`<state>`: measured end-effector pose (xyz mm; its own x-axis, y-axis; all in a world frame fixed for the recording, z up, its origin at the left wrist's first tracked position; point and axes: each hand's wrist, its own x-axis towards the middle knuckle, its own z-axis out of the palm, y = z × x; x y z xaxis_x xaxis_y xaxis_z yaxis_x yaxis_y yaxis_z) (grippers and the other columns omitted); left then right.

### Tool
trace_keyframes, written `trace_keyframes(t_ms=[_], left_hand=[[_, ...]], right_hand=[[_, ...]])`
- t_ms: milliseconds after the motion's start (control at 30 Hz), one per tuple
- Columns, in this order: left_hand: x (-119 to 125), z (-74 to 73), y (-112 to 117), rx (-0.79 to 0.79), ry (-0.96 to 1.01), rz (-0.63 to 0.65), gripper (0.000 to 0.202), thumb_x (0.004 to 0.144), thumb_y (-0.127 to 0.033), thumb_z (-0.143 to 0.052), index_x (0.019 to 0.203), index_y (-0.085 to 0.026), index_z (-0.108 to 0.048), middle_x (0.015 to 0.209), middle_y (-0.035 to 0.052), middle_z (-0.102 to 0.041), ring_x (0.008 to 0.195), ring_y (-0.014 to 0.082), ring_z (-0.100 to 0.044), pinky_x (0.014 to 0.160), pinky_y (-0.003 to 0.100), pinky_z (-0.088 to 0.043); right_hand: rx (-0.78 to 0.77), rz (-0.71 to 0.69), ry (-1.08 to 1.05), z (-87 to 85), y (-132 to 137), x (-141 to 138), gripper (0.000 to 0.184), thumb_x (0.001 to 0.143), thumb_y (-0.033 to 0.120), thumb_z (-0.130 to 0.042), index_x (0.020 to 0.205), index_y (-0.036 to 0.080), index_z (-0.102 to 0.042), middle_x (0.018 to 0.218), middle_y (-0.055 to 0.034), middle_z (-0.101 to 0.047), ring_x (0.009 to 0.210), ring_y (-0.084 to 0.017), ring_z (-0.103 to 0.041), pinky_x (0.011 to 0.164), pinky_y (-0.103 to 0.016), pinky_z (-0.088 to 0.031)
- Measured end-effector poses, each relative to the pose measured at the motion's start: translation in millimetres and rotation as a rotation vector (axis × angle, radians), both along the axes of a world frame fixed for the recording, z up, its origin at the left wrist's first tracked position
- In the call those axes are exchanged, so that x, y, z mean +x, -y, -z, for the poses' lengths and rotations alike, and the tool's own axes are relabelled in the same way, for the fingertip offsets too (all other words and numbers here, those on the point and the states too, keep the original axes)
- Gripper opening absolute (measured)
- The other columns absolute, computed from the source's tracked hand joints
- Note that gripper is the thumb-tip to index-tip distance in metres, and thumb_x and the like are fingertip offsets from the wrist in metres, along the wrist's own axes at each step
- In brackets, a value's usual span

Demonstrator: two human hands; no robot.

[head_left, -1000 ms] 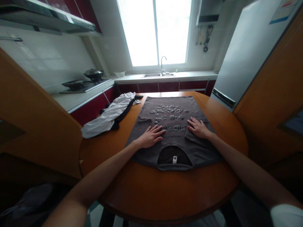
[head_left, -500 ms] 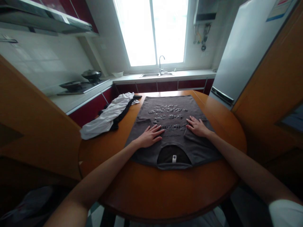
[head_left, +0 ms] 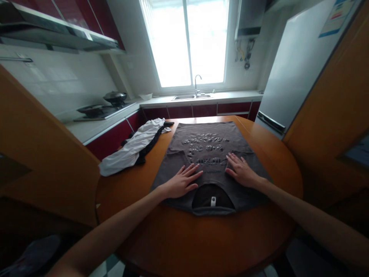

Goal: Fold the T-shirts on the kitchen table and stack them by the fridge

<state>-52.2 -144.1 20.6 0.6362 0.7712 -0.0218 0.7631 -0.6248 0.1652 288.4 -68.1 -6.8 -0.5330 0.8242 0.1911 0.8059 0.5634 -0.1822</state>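
Observation:
A dark grey T-shirt (head_left: 207, 132) with raised lettering lies spread on a round wooden table (head_left: 207, 242). Its neckline, with a white label inside, faces me, and its sleeves are laid inward over the front. My left hand (head_left: 183, 181) rests flat on the shirt left of the neckline, fingers spread. On the other side, my right hand (head_left: 242, 172) lies flat by the folded right sleeve, its fingers stretched out. Neither hand grips the cloth.
White and black clothes (head_left: 135, 144) lie in a heap at the table's left edge. Behind the table runs a counter with a sink (head_left: 191, 97). A stove with pans (head_left: 115, 97) stands at the left, a fridge (head_left: 300, 65) at the right.
The view has tilted up a little, so the scene sits lower. Both hands stay flat on the shirt; my right hand has come slightly nearer the neckline.

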Motion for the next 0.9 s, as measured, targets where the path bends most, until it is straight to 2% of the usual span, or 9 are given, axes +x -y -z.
trace_keyframes(t_ms=[100,200,367,467,567,633,733,800,900], left_hand=[[-6.5,-6.3,29.7,-0.024,0.024,0.048,0.060,0.106,-0.050,-0.037,0.161,-0.037,-0.019,0.170,0.0034,-0.011,0.156,0.0288,-0.010,0.125,0.056,-0.009],[-15.9,-13.0,57.1,-0.039,0.035,0.080,0.061,0.106,-0.048,-0.039,0.162,-0.037,-0.017,0.169,0.0024,-0.014,0.156,0.0274,-0.012,0.126,0.053,-0.012],[-27.9,-16.0,78.4,0.007,0.008,0.161,0.072,0.101,-0.049,-0.052,0.162,-0.033,-0.018,0.167,0.0046,-0.024,0.154,0.0282,-0.019,0.126,0.051,-0.015],[-28.2,-19.1,79.7,0.067,-0.025,0.226,0.063,0.104,-0.033,-0.050,0.161,-0.034,-0.023,0.165,0.0034,-0.031,0.153,0.0255,-0.024,0.126,0.049,-0.020],[-28.7,-26.9,81.0,0.101,-0.091,0.290,0.068,0.102,-0.010,-0.043,0.159,-0.041,-0.024,0.165,-0.0012,-0.029,0.154,0.0236,-0.022,0.126,0.050,-0.018],[-34.2,-31.5,82.9,0.130,-0.120,0.243,0.078,0.096,-0.001,-0.042,0.159,-0.045,-0.024,0.167,-0.0027,-0.024,0.155,0.0256,-0.019,0.126,0.053,-0.018],[-53.8,-33.0,86.1,0.194,-0.139,0.062,0.089,0.088,0.008,-0.040,0.158,-0.045,-0.023,0.167,-0.0029,-0.022,0.155,0.0280,-0.018,0.123,0.058,-0.022],[-71.8,-29.8,87.7,0.223,-0.122,-0.032,0.091,0.085,0.009,-0.039,0.158,-0.042,-0.026,0.166,-0.0020,-0.027,0.154,0.0266,-0.023,0.123,0.055,-0.026],[-97.3,-20.8,89.8,0.227,-0.004,-0.068,0.077,0.089,0.004,-0.042,0.154,-0.037,-0.041,0.159,0.0001,-0.042,0.147,0.0236,-0.038,0.121,0.048,-0.034]], right_hand=[[-0.011,-0.135,-0.019,3.4,34.8,7.9,0.066,0.103,0.050,-0.039,0.161,0.023,-0.025,0.166,-0.0141,-0.024,0.154,-0.029,-0.018,0.121,-0.060,-0.020],[0.005,-0.254,-0.049,-1.7,63.6,22.2,0.065,0.103,0.046,-0.044,0.162,0.027,-0.023,0.167,-0.0101,-0.022,0.155,-0.027,-0.015,0.123,-0.059,-0.019],[0.013,-0.428,-0.066,-13.8,92.5,40.3,0.065,0.099,0.043,-0.056,0.159,0.030,-0.033,0.166,-0.0086,-0.024,0.154,-0.029,-0.020,0.123,-0.057,-0.021],[0.050,-0.531,-0.066,-14.5,98.7,44.3,0.068,0.095,0.042,-0.065,0.156,0.027,-0.040,0.163,-0.0103,-0.034,0.151,-0.030,-0.029,0.123,-0.054,-0.026],[0.133,-0.576,-0.074,-14.6,100.3,46.2,0.061,0.095,0.030,-0.065,0.152,0.025,-0.046,0.157,-0.0100,-0.045,0.146,-0.028,-0.039,0.121,-0.050,-0.033],[0.178,-0.579,-0.073,-15.8,101.1,49.1,0.057,0.095,0.017,-0.058,0.151,0.025,-0.048,0.154,-0.0085,-0.049,0.144,-0.025,-0.043,0.120,-0.047,-0.037],[0.198,-0.549,-0.050,-16.9,101.0,61.0,0.064,0.091,0.004,-0.047,0.152,0.026,-0.047,0.153,-0.0061,-0.050,0.142,-0.023,-0.046,0.118,-0.045,-0.040],[0.193,-0.502,-0.047,-15.1,98.4,75.3,0.068,0.089,0.002,-0.044,0.152,0.028,-0.047,0.154,-0.0047,-0.050,0.141,-0.023,-0.047,0.117,-0.046,-0.043],[0.201,-0.430,-0.086,-7.5,90.5,103.0,0.062,0.090,0.006,-0.048,0.146,0.032,-0.054,0.151,-0.0033,-0.053,0.135,-0.024,-0.054,0.112,-0.045,-0.048]])
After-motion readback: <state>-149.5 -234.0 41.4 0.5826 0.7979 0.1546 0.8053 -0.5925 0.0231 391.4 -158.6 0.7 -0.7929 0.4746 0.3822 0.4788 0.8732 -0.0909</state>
